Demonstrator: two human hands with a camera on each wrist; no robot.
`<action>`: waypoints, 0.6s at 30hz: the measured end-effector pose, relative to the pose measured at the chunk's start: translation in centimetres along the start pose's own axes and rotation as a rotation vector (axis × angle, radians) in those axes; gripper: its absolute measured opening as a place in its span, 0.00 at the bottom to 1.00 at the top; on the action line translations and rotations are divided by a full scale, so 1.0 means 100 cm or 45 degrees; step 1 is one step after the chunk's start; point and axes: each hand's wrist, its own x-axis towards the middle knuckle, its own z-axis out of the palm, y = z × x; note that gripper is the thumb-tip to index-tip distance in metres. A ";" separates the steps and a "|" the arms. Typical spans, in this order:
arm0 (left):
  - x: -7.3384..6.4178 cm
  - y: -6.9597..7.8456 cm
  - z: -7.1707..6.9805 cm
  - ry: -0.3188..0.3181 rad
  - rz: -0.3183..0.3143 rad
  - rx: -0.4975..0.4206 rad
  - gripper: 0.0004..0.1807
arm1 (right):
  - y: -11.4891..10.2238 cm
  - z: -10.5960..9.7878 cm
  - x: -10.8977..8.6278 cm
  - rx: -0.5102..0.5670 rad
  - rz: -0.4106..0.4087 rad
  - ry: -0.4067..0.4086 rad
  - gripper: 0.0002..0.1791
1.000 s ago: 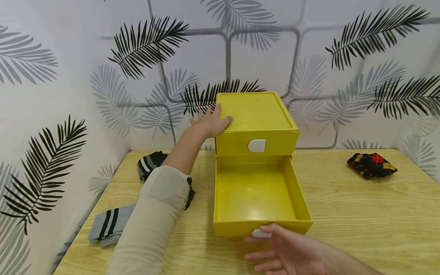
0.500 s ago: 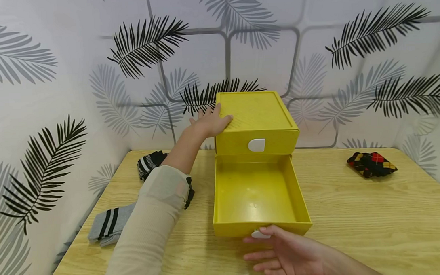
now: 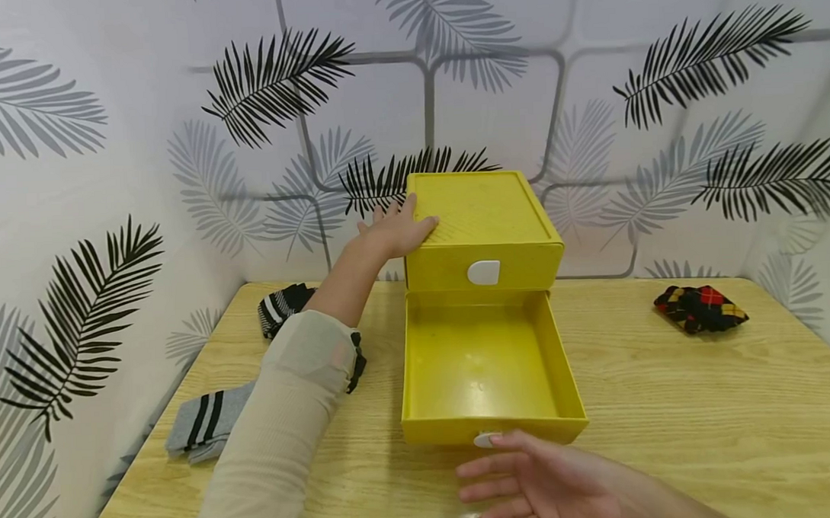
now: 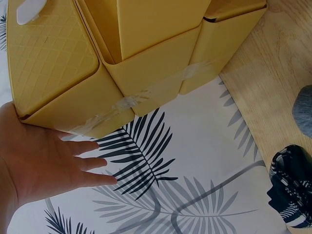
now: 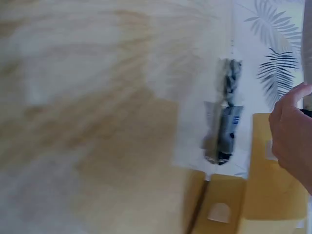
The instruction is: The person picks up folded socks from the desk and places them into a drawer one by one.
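A yellow drawer cabinet (image 3: 482, 207) stands on the table, its lower drawer (image 3: 483, 363) pulled out and bare inside. My left hand (image 3: 395, 231) rests on the cabinet's upper left edge, thumb over the top and fingers spread along the side. In the left wrist view those fingers (image 4: 85, 163) are straight beside the taped side wall. My right hand (image 3: 539, 479) is in front of the lower drawer, fingers loosely extended, with the thumb tip at its white handle (image 3: 484, 439). The upper drawer has another white handle (image 3: 484, 272).
Left on the wooden table (image 3: 667, 403) lie a grey sock with black stripes (image 3: 208, 422) and a black-and-white knit sock (image 3: 282, 308), partly behind my left arm. A folded argyle sock (image 3: 701, 310) lies at the right. A leaf-patterned cloth (image 3: 506, 118) hangs behind.
My right hand has shifted slightly down, its fingers dropping a little below the drawer handle. The left hand, cabinet and open drawer have stayed in place.
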 end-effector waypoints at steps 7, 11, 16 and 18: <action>-0.001 0.000 0.000 -0.004 0.000 -0.001 0.37 | -0.038 0.010 -0.033 -0.111 -0.310 -0.319 0.27; -0.001 0.001 -0.001 -0.003 -0.003 0.003 0.37 | -0.073 -0.009 -0.061 -0.220 -0.561 -0.285 0.27; 0.001 0.002 -0.001 -0.009 -0.005 0.005 0.37 | -0.112 -0.064 -0.097 -0.595 -0.879 0.256 0.22; 0.001 0.002 0.000 -0.009 -0.003 0.005 0.37 | -0.121 -0.093 -0.111 -0.930 -0.959 0.660 0.17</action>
